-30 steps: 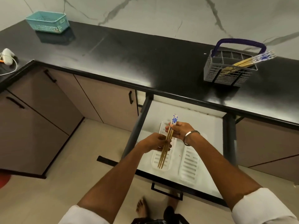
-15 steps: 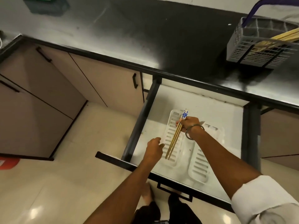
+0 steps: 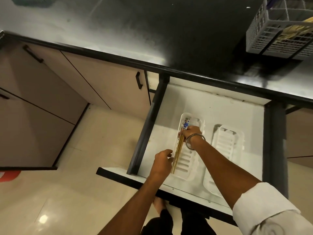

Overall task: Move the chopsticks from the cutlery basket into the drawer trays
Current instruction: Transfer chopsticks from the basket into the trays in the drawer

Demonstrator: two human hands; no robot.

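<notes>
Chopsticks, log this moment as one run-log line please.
right hand: grips chopsticks, lowering into left tray | left hand: beside tips, holds nothing | right tray: no chopsticks | cutlery basket: more chopsticks inside

Home kitchen: black countertop [image 3: 169,31], cabinets [image 3: 50,102], drawer [image 3: 211,106].

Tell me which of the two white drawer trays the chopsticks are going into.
The left tray, nearer the drawer's left wall. The right hand holds the chopsticks along it; the right tray shows nothing inside.
</notes>
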